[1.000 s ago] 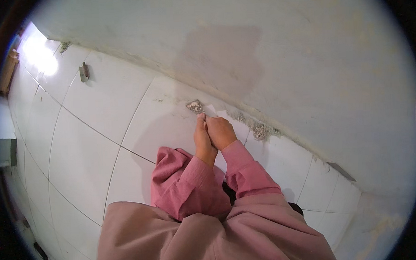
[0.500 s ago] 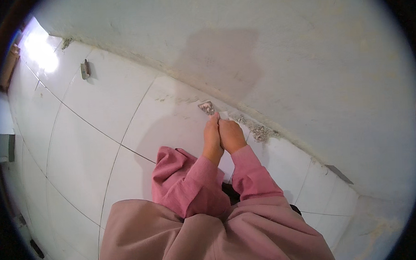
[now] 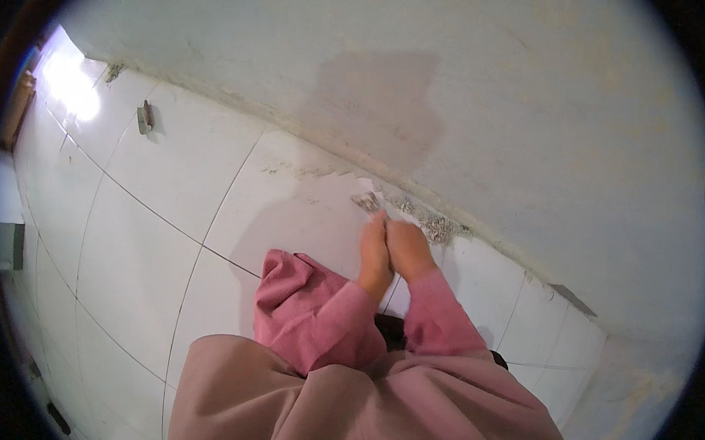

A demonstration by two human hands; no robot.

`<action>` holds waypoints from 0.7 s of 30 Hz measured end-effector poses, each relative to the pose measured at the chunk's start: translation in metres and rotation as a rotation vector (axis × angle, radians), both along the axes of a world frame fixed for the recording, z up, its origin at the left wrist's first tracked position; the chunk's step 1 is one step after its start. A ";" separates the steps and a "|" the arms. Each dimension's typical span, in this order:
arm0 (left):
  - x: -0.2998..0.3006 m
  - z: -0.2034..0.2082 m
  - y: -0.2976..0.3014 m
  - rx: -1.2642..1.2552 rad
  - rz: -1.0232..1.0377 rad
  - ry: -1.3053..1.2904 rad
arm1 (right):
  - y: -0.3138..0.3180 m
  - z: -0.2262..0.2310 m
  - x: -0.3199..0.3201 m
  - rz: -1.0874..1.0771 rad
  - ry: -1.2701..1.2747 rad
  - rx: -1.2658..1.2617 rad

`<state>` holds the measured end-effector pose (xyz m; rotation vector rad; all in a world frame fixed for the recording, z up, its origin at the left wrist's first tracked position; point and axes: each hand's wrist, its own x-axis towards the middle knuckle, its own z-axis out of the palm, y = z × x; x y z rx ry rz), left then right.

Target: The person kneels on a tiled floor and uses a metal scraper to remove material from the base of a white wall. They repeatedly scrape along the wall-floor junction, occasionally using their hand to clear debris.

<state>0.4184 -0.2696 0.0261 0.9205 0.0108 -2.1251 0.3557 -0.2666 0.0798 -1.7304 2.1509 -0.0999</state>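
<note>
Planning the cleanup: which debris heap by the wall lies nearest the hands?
The larger grey debris heap, just beyond the right hand at the foot of the wall; the smaller debris heap sits far off, at the upper left.

Speckled grey debris (image 3: 439,229), white tiles (image 3: 134,261)

White tiled floor (image 3: 134,261), pale patchy wall (image 3: 537,133), bright glare (image 3: 70,84) upper left

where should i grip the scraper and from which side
Probably by the narrow end of the scraper, coming from the wearer's side: its blade flares toward the picture's upper left, away from the left hand and right hand, which are together at that narrow end. The handle is hidden in them, so its shape can't be judged.
</note>
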 end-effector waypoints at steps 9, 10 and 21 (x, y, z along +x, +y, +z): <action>0.004 -0.020 -0.021 0.009 -0.089 -0.027 | -0.011 -0.006 0.008 -0.046 -0.039 0.000; 0.003 -0.023 -0.029 0.013 -0.055 -0.027 | -0.021 -0.008 0.009 -0.043 -0.040 -0.014; 0.029 -0.003 -0.003 0.061 0.057 0.010 | -0.005 0.000 0.023 0.135 -0.064 0.058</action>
